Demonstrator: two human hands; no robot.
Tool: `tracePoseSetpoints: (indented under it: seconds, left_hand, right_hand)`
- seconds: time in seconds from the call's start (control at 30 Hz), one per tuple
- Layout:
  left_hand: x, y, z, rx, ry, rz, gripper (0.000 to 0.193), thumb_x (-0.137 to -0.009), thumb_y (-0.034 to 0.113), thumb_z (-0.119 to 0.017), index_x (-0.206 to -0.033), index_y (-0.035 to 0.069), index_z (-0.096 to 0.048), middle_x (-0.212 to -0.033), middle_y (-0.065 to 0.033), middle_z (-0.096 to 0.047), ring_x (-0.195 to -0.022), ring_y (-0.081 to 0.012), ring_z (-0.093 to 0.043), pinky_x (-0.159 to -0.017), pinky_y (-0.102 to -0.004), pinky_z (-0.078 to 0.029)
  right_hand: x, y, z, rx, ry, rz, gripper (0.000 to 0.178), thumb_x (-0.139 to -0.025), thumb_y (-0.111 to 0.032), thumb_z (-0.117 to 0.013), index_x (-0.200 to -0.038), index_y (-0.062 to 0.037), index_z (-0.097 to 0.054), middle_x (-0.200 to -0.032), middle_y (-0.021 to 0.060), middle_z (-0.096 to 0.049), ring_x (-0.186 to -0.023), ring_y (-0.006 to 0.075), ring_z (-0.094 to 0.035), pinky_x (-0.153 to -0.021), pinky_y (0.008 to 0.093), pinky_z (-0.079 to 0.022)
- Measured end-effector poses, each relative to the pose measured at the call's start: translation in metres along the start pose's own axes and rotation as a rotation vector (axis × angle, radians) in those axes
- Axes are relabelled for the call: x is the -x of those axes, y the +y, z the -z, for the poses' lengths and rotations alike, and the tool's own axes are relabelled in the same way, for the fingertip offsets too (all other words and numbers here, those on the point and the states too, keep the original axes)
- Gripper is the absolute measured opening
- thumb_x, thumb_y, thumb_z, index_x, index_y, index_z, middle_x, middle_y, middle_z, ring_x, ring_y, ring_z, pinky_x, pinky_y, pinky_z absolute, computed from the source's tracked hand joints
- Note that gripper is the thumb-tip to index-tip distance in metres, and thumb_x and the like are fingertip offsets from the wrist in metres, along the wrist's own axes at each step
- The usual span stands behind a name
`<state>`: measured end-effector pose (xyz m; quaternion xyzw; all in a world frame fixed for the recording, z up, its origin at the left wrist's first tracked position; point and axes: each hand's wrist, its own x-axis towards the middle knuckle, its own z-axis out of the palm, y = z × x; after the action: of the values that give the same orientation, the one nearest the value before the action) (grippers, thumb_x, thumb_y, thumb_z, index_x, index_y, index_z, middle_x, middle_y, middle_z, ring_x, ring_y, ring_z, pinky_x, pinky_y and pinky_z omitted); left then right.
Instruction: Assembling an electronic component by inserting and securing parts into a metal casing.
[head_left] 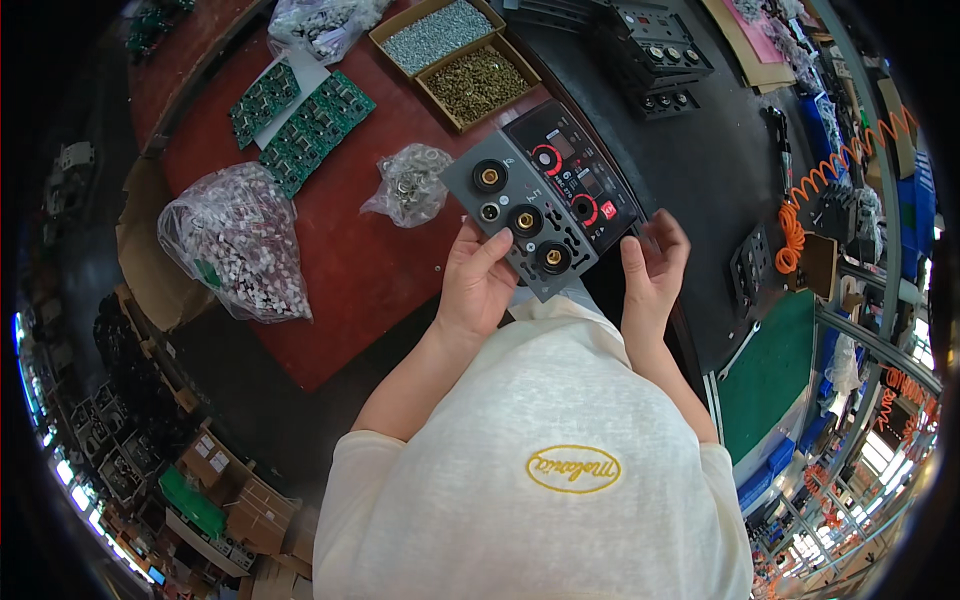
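A front panel [530, 190] with a grey metal half and a black control half is tilted in front of my body. Three round black sockets with brass centres sit in the grey half, and the black half carries knob rings in red. My left hand [481, 275] grips the panel's lower left edge, its thumb on the face next to the sockets. Just off the panel's right corner is my right hand [655, 265], thumb and fingers apart with nothing visible between them. What the left fingers do behind the plate is hidden.
Two cardboard trays [432, 78] of small metal parts, green circuit boards [318, 125], a bag of white connectors [240, 240] and a small bag of rings [412, 185] lie on the red surface. Black panels [665, 60] stand on the dark bench. An orange coiled hose [790, 235] hangs right.
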<state>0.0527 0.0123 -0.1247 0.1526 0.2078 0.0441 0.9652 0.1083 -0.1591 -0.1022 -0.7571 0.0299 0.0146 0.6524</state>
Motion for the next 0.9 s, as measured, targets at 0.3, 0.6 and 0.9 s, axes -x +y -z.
tracePoseSetpoints:
  seconds: [0.3,0.6,0.9]
  left_hand:
    - [-0.006,-0.01,0.014,-0.214,-0.135,-0.064,0.031,-0.086,0.001,-0.057,-0.115,0.006,-0.05,-0.115,-0.0059,-0.057,-0.108,-0.0172,-0.054,-0.097,-0.0333,-0.039]
    - [0.0,0.007,0.041,-0.268,-0.286,0.025,0.021,-0.087,-0.004,-0.049,-0.104,-0.001,-0.06,-0.107,-0.009,-0.062,-0.101,-0.017,-0.058,-0.091,-0.0338,-0.045]
    - [0.008,0.005,0.041,-0.575,-0.203,-0.187,0.023,-0.079,-0.009,-0.062,-0.1,0.002,-0.062,-0.101,-0.0042,-0.064,-0.091,-0.0115,-0.06,-0.081,-0.0269,-0.049]
  right_hand:
    - [0.004,-0.002,-0.009,-0.736,-0.373,-0.714,0.044,-0.083,-0.022,-0.065,-0.118,-0.0013,-0.048,-0.113,0.0085,-0.059,-0.105,0.0193,-0.057,-0.094,0.0377,-0.044]
    - [-0.009,0.0,0.017,-0.793,-0.487,-0.712,0.036,-0.081,-0.017,-0.068,-0.109,0.0027,-0.055,-0.102,0.0112,-0.064,-0.092,0.0176,-0.064,-0.082,0.0348,-0.052]
    - [-0.011,-0.012,0.026,-0.682,-0.58,-0.647,0.042,-0.078,-0.015,-0.071,-0.111,0.0038,-0.054,-0.103,0.0124,-0.064,-0.092,0.0175,-0.064,-0.085,0.0331,-0.05]
